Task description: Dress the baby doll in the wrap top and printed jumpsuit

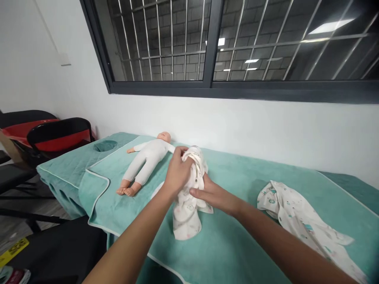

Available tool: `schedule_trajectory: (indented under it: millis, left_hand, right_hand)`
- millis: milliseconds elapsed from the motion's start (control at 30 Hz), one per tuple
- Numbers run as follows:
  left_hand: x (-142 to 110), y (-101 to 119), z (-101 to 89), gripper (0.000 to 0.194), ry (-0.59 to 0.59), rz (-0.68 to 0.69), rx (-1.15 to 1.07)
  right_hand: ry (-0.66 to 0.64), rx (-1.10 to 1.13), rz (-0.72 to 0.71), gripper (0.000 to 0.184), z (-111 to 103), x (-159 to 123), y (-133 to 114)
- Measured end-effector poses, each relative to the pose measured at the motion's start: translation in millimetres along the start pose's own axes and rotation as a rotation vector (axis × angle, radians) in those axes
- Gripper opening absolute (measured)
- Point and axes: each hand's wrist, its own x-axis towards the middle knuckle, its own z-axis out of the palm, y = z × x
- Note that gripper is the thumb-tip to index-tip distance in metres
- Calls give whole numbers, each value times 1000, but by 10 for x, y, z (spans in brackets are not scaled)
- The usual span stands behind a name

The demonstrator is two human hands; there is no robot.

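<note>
A white baby garment with a small faint print is bunched up between my two hands. My left hand is closed on its gathered upper part, the fingertips partly hidden in the folds. My right hand grips the garment's right side, with its thumb across the front and its fingers behind the cloth. The lower end hangs down over the green cover. Just left of my left hand, a baby doll with a white body and bare feet lies on its back, head toward the wall.
A second white printed baby garment lies spread at the right. The green cover drapes over a bed with a round hole at its left end. Black and red chairs stand at the left. Behind runs a white wall under a barred window.
</note>
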Motion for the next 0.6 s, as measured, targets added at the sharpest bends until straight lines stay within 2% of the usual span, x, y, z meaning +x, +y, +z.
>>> schedule_trajectory:
  millis: [67, 133, 267, 333, 367, 467, 533, 600]
  left_hand:
    - [-160, -77, -84, 29, -144, 17, -126]
    - [-345, -250, -211, 39, -170, 60, -149]
    - [-669, -747, -466, 76, -5, 71, 48]
    - [-807, -971, -558, 92, 43, 15, 43]
    - [-880, -1064, -603, 95, 94, -27, 27]
    - [-1145, -1282, -789, 80, 339, -211, 62]
    - [-1361, -1407, -986, 66, 493, -362, 129]
    - [-1585, -1531, -1231, 60, 623, -477, 214]
  right_hand:
    - [63, 174, -5, 75, 168, 64, 57]
    - [114, 324, -45, 66, 283, 144, 119]
    - [173, 576, -37, 57, 477, 344, 266]
    - [135, 684, -21, 58, 648, 455, 353]
    - [94, 726, -19, 57, 755, 507, 399]
    - [-126, 709, 33, 51, 1076, 619, 558]
    - [-278, 535, 72, 51, 1206, 643, 684]
    - [-351, 315, 81, 57, 1224, 628, 825]
